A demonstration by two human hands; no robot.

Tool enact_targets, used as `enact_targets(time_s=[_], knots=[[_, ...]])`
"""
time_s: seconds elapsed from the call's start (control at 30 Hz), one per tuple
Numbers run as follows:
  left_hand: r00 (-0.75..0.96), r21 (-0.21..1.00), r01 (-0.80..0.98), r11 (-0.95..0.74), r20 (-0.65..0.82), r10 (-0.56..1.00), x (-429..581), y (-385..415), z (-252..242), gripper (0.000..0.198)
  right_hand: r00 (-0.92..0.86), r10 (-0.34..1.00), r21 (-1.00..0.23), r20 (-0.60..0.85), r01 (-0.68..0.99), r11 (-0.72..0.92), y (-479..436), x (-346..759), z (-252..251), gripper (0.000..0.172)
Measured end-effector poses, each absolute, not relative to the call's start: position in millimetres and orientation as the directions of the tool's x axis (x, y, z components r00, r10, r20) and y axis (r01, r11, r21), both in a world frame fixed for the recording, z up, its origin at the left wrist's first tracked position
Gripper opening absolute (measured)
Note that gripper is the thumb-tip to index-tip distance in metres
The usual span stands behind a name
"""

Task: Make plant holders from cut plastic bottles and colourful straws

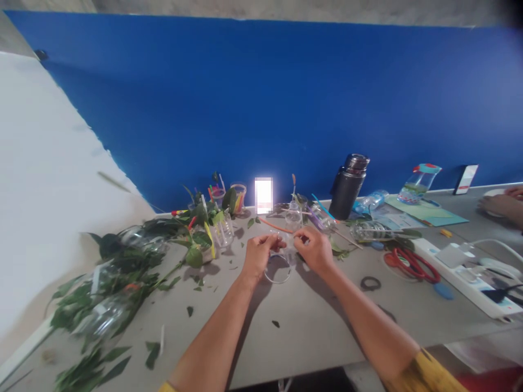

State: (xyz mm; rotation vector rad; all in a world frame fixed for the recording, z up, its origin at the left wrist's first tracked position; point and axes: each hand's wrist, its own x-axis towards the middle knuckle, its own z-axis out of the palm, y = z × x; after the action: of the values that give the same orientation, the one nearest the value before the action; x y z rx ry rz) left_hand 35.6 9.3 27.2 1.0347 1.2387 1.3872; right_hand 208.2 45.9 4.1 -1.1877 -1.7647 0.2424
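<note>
Left hand [257, 257] and right hand [314, 250]: both narrowly closed and close together above the table, fingertips [279, 243] pinching a small clear plastic piece [283, 239] between them; its exact shape is hard to make out against the fingers. Thin transparent plastic ring [278, 270]: just below the left hand, partly hidden by it; contact cannot be told. Beyond the hands: upright clear plastic bottle [293, 219], orange straw [273, 225] and dark rubber band [370, 283]. Bright white rectangle [263, 195]: blown out and blurred, identity unreadable. Containers: two plastic cups [239, 197] holding coloured straws; clear cup [223, 231] among leaves; cut plastic bottles [108, 313] with leafy green cuttings, at left; black vacuum flask [348, 188]; glass jar with blue lid [420, 182], holding green contents. Also red-handled scissors [411, 264] and white power strip [461, 275]. At the right edge, a co-worker's hand [500, 205], cut off by the frame. Surface: grey table [310, 343], scattered with loose leaf pieces [190, 311]. Room: blue wall [245, 109] behind, white sheet [49, 174] at left.
</note>
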Motion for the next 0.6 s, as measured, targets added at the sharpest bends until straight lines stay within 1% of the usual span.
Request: enact_targets(time_s=[0.1,0.17,0.2,0.23,0.27,0.3,0.33,0.37,0.4,0.43,0.5,0.6], knots=[[-0.185,0.992,-0.122,0.01,-0.033,0.982,32.5,11.5,26.1,0.03,0.042,0.843,-0.724,0.536,0.536,0.434,52.8,214.2,7.0,0.014],[-0.196,0.989,-0.143,0.023,-0.051,0.979,30.3,12.7,25.4,0.03,0.085,0.899,-0.842,0.43,0.397,0.365,56.9,218.6,10.1,0.011],[-0.198,0.987,-0.162,0.021,-0.053,0.979,29.2,13.1,25.2,0.03,0.095,0.932,-0.909,0.348,0.276,0.312,58.3,220.5,12.0,0.01],[-0.192,0.983,-0.185,0.011,-0.047,0.98,28.3,13.4,25.2,0.03,0.089,0.962,-0.962,0.258,0.117,0.247,59.3,222.1,14.0,0.009],[-0.178,0.977,-0.214,-0.003,-0.035,0.983,27.6,13.6,25.3,0.029,0.064,0.983,-0.982,0.173,-0.07,0.177,59.9,223.4,16.2,0.008],[-0.161,0.968,-0.249,-0.018,-0.023,0.987,27.0,13.6,25.4,0.029,0.021,0.994,-0.96,0.105,-0.261,0.107,59.9,224.4,18.4,0.009],[-0.143,0.957,-0.288,-0.027,-0.015,0.99,26.7,13.6,25.6,0.028,-0.03,0.998,-0.9,0.064,-0.433,0.044,59.6,225.2,20.5,0.011],[-0.123,0.943,-0.33,-0.028,-0.014,0.992,26.5,13.7,25.7,0.027,-0.085,0.995,-0.822,0.05,-0.57,-0.007,59.0,225.9,22.5,0.014],[-0.105,0.926,-0.376,-0.02,-0.021,0.994,26.3,13.9,25.7,0.026,-0.137,0.989,-0.742,0.057,-0.669,-0.05,58.4,226.7,24.2,0.017],[-0.092,0.905,-0.425,-0.004,-0.039,0.995,26.0,14.5,25.5,0.025,-0.181,0.981,-0.67,0.068,-0.737,-0.089,58.0,227.6,25.4,0.019],[-0.067,0.851,-0.522,0.05,-0.099,0.993,24.9,16.5,24.3,0.023,-0.257,0.964,-0.566,0.072,-0.806,-0.173,58.0,230.1,26.5,0.02],[-0.03,0.756,-0.641,0.132,-0.197,0.98,21.5,20.8,21.8,0.021,-0.351,0.936,-0.495,0.038,-0.82,-0.287,61.0,233.9,25.1,0.017]])
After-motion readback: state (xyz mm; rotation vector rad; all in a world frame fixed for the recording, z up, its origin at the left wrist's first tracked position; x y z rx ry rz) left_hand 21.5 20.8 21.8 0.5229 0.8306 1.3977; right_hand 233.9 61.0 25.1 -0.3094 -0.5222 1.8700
